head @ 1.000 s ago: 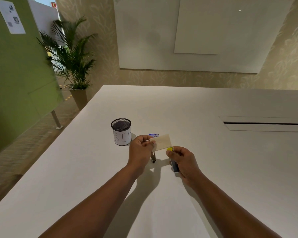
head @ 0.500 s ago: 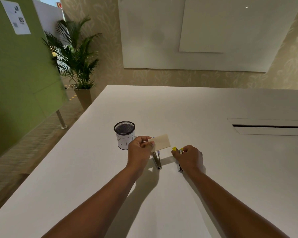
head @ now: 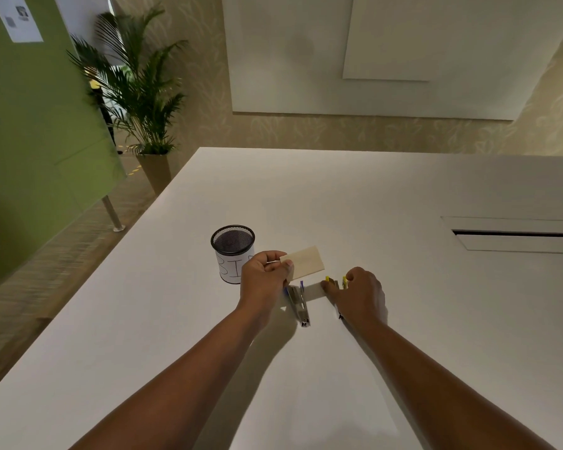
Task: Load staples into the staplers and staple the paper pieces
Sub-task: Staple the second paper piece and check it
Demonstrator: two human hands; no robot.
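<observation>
My left hand (head: 265, 280) pinches a small cream paper piece (head: 306, 260) and holds it above the white table (head: 338, 196). Just below that hand a blue stapler (head: 299, 303) lies on the table with its metal track showing. My right hand (head: 359, 295) rests palm down on a yellow stapler (head: 335, 283); only its yellow front end and a dark tip near my wrist show.
A black mesh cup with a white label reading BIN (head: 232, 253) stands left of my left hand. A cable slot (head: 514, 235) is set in the table at the right. A potted palm (head: 137, 92) and a green partition (head: 30, 141) stand beyond the table's left edge.
My right hand has lowered the yellow stapler from an upright hold onto the table and now lies flat over it. The left hand keeps the paper in place. The camera shifted slightly.
</observation>
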